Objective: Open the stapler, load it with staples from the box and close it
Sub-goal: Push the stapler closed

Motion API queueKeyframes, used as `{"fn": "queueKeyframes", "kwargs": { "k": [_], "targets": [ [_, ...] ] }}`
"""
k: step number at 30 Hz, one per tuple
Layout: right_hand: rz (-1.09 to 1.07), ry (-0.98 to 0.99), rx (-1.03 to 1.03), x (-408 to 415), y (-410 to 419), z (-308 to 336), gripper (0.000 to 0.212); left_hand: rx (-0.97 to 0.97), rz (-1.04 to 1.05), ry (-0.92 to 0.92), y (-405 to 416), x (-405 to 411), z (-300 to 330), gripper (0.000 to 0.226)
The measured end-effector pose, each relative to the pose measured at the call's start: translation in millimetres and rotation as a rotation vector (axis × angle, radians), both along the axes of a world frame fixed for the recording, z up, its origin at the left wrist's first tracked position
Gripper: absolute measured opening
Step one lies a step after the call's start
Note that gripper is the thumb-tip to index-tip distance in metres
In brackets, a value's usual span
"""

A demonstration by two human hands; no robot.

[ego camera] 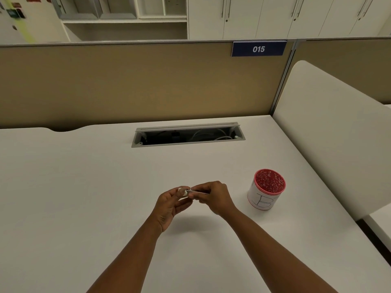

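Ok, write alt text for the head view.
Two hands, left hand and right hand, hold a small stapler between them above a white desk. A red-rimmed cup marked B stands to the right.

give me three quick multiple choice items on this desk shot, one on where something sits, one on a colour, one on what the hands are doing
1. The cup stands where, relative to the hands?
A. to their right
B. to their left
C. between them

2. The cup's rim is
A. blue
B. red
C. green

3. The small stapler is
A. lying on the desk
B. inside the cup
C. held by both hands

Answers:
1 A, it stands on the desk beyond the right hand.
2 B, the rim shows red.
3 C, the left hand and right hand grip it above the desk.
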State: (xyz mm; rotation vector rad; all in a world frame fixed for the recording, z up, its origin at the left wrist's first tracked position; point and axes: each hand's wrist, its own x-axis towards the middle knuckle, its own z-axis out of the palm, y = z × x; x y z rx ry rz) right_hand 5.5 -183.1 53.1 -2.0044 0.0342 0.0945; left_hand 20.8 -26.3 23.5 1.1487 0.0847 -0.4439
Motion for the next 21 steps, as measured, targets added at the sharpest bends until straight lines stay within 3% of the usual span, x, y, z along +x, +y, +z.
{"fn": "queueKeyframes", "kwargs": {
  "k": [3, 6, 11, 21],
  "targets": [
    [0.016, 0.050, -0.073, 2, -7, 1, 0.037, -0.090, 0.046, 0.032, 4, 2, -4, 0.017],
    [0.017, 0.094, -0.111, 6, -17, -1, 0.031, -0.057, 0.000, 0.023, 13, 7, -4, 0.023],
    [-0.017, 0.048, -0.209, 11, -19, -8, 0.027, 0.436, -0.088, -0.135, 22, 13, -1, 0.043],
    [-0.013, 0.079, -0.325, 11, -8, -38, 0.038, 1.009, -0.050, -0.386, 19, 16, -23, 0.055]
  ]
}}
